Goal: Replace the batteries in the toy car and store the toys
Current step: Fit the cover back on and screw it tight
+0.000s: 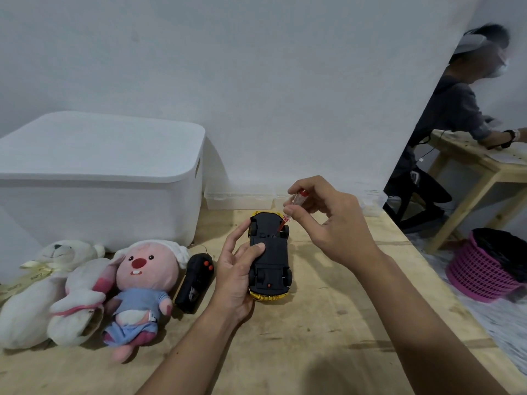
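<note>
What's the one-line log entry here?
step: unscrewing battery cover | left hand: holds toy car upside down | right hand: pinches screwdriver

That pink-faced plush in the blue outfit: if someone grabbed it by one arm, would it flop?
Probably. The pink-faced plush lies slumped on the table, its cloth body creased, so it likely sags and weighs little. With its soft shape, it seems unlikely to roll.

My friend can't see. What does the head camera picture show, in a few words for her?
A left hand holds a toy car upside down on a wooden table while the right hand pinches a small screwdriver, tip on the car's underside. To the left lie a black remote, three plush toys and a closed white box.
</note>
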